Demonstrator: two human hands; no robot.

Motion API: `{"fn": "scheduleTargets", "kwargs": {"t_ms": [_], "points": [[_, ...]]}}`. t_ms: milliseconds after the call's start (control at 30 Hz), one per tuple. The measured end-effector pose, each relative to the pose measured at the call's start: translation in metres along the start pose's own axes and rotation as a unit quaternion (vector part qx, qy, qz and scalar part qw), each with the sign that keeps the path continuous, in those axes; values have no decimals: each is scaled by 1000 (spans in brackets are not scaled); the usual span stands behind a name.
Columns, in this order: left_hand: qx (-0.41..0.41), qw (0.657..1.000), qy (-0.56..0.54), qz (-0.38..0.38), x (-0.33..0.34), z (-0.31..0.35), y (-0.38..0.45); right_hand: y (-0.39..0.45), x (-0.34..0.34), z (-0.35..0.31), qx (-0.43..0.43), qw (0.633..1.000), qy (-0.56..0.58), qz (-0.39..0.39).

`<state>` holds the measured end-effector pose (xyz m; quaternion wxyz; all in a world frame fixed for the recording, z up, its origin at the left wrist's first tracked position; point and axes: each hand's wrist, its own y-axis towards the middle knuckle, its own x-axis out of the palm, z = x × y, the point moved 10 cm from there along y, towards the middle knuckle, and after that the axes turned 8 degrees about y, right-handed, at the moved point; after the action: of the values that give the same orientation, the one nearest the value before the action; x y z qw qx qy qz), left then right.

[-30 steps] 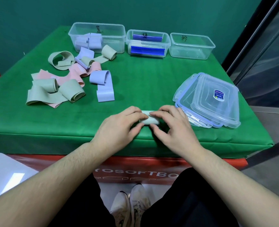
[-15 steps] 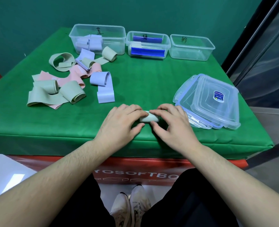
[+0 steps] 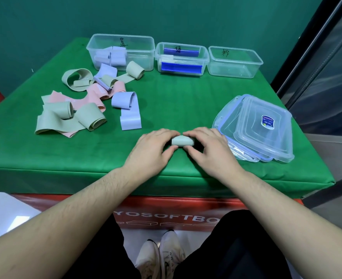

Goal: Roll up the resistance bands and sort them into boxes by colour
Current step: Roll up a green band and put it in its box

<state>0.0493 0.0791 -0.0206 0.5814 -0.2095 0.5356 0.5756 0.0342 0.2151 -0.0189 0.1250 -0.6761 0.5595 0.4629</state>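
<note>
A small pale green roll (image 3: pixel 181 141) is pinched at its two ends between the curled fingers and thumb of the left hand (image 3: pixel 153 151) and of the right hand (image 3: pixel 210 151), near the front edge of the green table (image 3: pixel 186 101). Loose green, pink and lilac bands (image 3: pixel 89 101) are piled at the left. Three clear boxes (image 3: pixel 234 62) are lined up at the far edge, and stacked lids (image 3: pixel 260 127) are placed just right of the right hand.

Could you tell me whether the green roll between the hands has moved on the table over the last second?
Yes, slightly: the green roll has been rolled away from the near table edge, toward the boxes, and sits level with the near corner of the stacked lids.
</note>
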Motion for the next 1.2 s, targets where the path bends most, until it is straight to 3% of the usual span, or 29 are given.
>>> {"fn": "scheduleTargets", "kwargs": {"t_ms": [167, 333, 533, 700, 900, 1033, 1200], "points": [[-34, 993, -109, 6, -8, 1, -4, -4, -5, -6, 9, 998, 61, 17], [-97, 963, -252, 19, -13, 5, -13, -11, -7, -17, 34, 983, 177, 38], [-172, 911, -371, 54, -29, 12, -19, -11, -16, -35, 47, 952, 298, 48], [-275, 836, -473, 41, -26, 13, -21, -8, -34, -60, 30, 931, 358, 62], [-284, 758, -587, 27, -34, 32, -13, 0, -50, -75, 43, 907, 406, 103], [-291, 753, -590, 38, -48, 33, -11, 3, -59, -85, 45, 887, 448, 101], [-296, 721, -626, 29, -54, 33, -10, 10, -61, -101, 30, 893, 446, 56]]}}
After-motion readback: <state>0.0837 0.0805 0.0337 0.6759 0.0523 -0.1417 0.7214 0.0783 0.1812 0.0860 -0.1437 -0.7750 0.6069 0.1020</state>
